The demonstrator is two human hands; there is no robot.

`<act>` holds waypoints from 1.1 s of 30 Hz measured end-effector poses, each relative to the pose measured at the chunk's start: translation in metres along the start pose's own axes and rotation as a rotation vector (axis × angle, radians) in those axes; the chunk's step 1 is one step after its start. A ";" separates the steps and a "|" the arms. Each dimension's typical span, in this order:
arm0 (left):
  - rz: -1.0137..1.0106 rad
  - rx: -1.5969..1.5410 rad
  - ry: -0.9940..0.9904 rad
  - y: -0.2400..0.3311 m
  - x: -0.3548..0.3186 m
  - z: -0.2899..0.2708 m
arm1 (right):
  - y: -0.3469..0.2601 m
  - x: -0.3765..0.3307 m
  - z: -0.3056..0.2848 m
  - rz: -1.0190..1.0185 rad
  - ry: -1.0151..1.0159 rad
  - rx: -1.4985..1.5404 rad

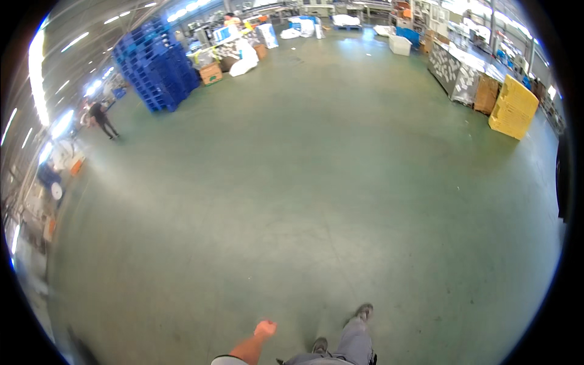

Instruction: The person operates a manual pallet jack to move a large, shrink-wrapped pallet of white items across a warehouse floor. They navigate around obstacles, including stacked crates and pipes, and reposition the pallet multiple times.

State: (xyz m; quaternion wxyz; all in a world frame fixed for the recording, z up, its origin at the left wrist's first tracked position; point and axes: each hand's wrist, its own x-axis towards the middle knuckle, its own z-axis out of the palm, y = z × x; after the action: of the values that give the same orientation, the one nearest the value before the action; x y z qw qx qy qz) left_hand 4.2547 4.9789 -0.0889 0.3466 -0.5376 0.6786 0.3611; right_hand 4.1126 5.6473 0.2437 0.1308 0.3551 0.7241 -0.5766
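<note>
My left hand (265, 329) swings low at the bottom of the view, curled into a fist with nothing in it. Its bare forearm rises from the lower edge. Just right of it are my grey trouser leg (354, 340) and my two shoes, one forward (364, 311) and one back (319, 345), on the green concrete floor (316, 182). My right hand is out of the picture.
A tall stack of blue pallets (158, 64) stands far left, with a cardboard box (210, 73) and white sacks (244, 61) beside it. Yellow pallets (514, 106) and wrapped goods (453, 73) line the right side. Another person (102, 118) walks at far left.
</note>
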 end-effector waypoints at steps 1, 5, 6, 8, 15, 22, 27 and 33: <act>-0.006 -0.008 -0.047 0.014 0.011 -0.001 | -0.019 0.003 0.018 0.036 0.038 -0.013; 0.170 0.194 -0.067 0.114 0.036 0.005 | -0.082 0.038 0.092 0.043 0.192 0.031; 0.263 0.156 0.033 0.135 0.033 0.002 | -0.100 0.048 0.109 0.062 0.231 0.043; 0.339 -0.026 0.110 0.211 0.045 -0.009 | -0.144 0.084 0.142 0.055 0.288 0.076; 0.434 -0.163 0.085 0.464 0.081 -0.095 | -0.295 0.201 0.216 0.085 0.392 0.086; 0.581 0.012 0.251 0.673 0.173 -0.126 | -0.434 0.356 0.322 0.094 0.458 0.074; 0.410 -0.012 0.229 0.768 0.230 -0.205 | -0.536 0.434 0.458 0.144 0.525 0.088; 0.448 0.123 0.187 0.923 0.388 -0.330 | -0.709 0.521 0.591 0.168 0.587 0.106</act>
State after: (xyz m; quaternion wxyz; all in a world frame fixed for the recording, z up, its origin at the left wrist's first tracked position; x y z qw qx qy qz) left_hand 3.2529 4.6570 -0.1490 0.2255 -0.3828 0.8306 0.3357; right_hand 3.1388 5.2295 0.2801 -0.0554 0.5714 0.6681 -0.4734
